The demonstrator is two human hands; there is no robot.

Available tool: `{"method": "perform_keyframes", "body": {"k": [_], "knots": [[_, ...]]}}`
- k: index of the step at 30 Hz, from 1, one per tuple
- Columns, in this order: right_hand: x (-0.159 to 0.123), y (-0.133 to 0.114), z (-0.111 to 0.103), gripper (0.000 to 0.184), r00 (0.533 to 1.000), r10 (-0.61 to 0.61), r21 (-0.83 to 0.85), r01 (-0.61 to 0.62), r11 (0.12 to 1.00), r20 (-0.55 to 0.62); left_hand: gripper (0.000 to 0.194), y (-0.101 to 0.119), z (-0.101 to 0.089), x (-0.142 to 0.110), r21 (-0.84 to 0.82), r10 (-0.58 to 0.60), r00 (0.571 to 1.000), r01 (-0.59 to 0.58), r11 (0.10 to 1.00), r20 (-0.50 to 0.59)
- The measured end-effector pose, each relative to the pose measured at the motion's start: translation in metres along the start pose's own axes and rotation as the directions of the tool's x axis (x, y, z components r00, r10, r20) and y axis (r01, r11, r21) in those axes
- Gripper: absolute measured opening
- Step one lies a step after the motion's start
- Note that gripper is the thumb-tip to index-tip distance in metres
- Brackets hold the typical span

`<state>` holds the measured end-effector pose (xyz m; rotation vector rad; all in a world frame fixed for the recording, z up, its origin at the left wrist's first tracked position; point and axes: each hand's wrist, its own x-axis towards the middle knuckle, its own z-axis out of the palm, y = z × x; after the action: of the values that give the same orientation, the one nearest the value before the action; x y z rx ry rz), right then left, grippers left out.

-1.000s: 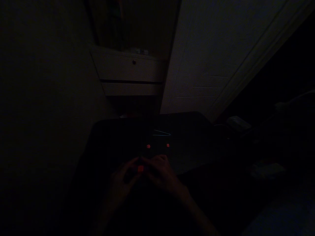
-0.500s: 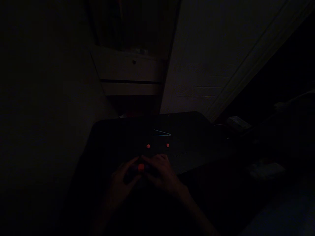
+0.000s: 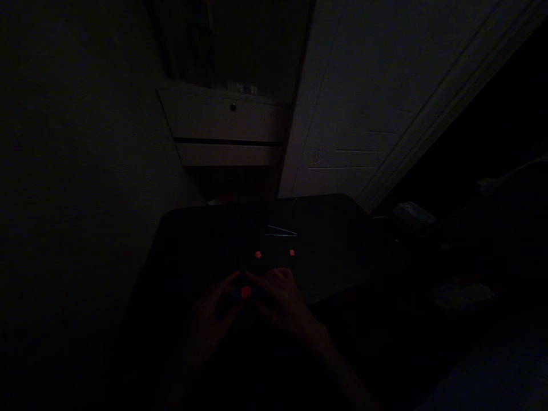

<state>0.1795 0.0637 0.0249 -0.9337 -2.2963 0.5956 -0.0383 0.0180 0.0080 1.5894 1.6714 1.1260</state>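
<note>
The light is very dim. My left hand (image 3: 214, 311) and my right hand (image 3: 282, 297) curve toward each other near the front of the dark table (image 3: 205, 234), fingers bent around a dark object whose shape I cannot make out. At its middle, between the hands, shows a small orange-red block (image 3: 245, 293). Beyond my fingers, a small uneven orange piece (image 3: 258, 254) lies on the tabletop. To its right is a small oblong orange piece (image 3: 291, 252). Farther back lies a thin V-shaped tool (image 3: 295, 234) that looks like tweezers.
Behind the table stand a cabinet with a drawer (image 3: 205, 117) and a pale panelled door (image 3: 342, 114). A wall (image 3: 85, 171) runs along the left. Off the table's right side sits a pale box (image 3: 413, 213), with another pale item (image 3: 466, 297) lower down, both dim.
The picture is dimmer over the hands. Both hands stay in nearly the same place, and the orange-red block between them has shifted very slightly. The pieces on the table have not moved.
</note>
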Motion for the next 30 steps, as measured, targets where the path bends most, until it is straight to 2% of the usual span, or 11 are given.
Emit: {"method": "perform_keyframes", "body": {"k": [6, 11, 19, 23, 30], "knots": [[0.001, -0.003, -0.003, 0.076, 0.999, -0.032, -0.034, 0.032, 0.999, 0.024, 0.053, 0.005, -0.001, 0.002, -0.014, -0.006, 1.000, 0.006, 1.000, 0.006], [0.004, -0.002, -0.002, 0.084, 1.000, -0.005, -0.028, 0.006, 1.000, 0.030, 0.053, 0.012, -0.004, 0.003, 0.007, -0.008, 1.000, 0.008, 1.000, 0.013], [0.007, -0.002, -0.002, 0.085, 0.997, 0.032, -0.025, -0.030, 0.999, 0.064, 0.053, 0.013, -0.003, 0.006, -0.004, -0.034, 0.999, 0.034, 0.999, 0.023], [0.008, -0.001, -0.001, 0.081, 0.996, 0.038, -0.044, -0.034, 0.998, 0.077, 0.057, 0.011, -0.004, 0.007, -0.015, -0.063, 0.996, 0.064, 0.998, 0.061], [0.005, 0.004, 0.000, 0.085, 0.998, 0.022, -0.013, -0.022, 1.000, 0.055, 0.060, 0.007, -0.006, 0.005, -0.004, -0.007, 0.998, 0.007, 1.000, 0.063]]}}
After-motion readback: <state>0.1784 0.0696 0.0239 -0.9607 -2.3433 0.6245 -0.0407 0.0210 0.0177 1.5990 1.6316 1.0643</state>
